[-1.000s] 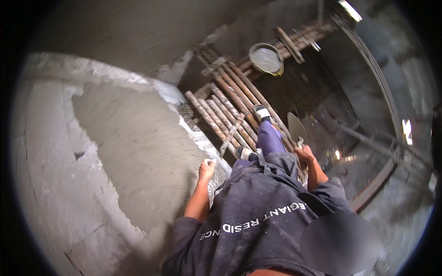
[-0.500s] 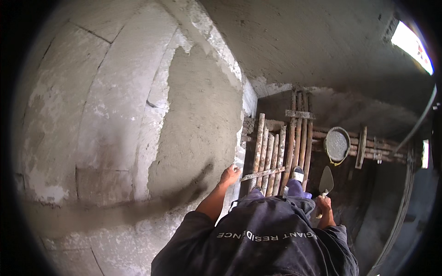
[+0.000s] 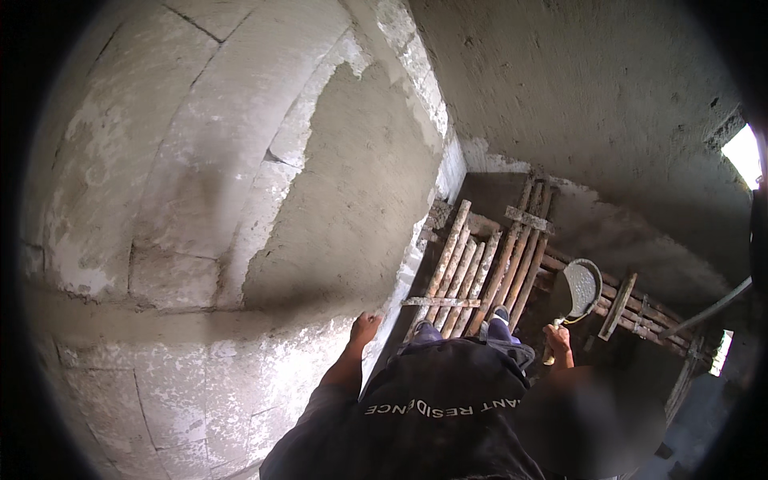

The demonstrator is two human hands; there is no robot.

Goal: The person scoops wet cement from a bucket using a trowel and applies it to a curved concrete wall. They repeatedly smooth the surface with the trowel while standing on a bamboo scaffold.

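My right hand (image 3: 558, 342) is wrapped round the handle of a pointed trowel (image 3: 549, 357). The grey blade lies against the near left side of a bucket (image 3: 586, 286) of wet mortar, and the two overlap in view, so I cannot tell whether the blade touches it. My left hand (image 3: 366, 328) is by the wall's edge with its fingers curled in, and nothing shows in it. Beside it a patch of fresh grey plaster (image 3: 344, 184) covers part of the block wall (image 3: 184, 160).
Below me wooden poles (image 3: 460, 276) form a scaffold platform, tied by cross pieces (image 3: 442, 302); my feet stand on it. More poles with a short plank (image 3: 618, 306) run to the right past the bucket. A plastered wall (image 3: 576, 88) rises ahead, with a bright opening (image 3: 744, 156).
My view has turned. The trowel in my right hand has moved up to the bucket. My left hand has moved left and down along the wall's edge.
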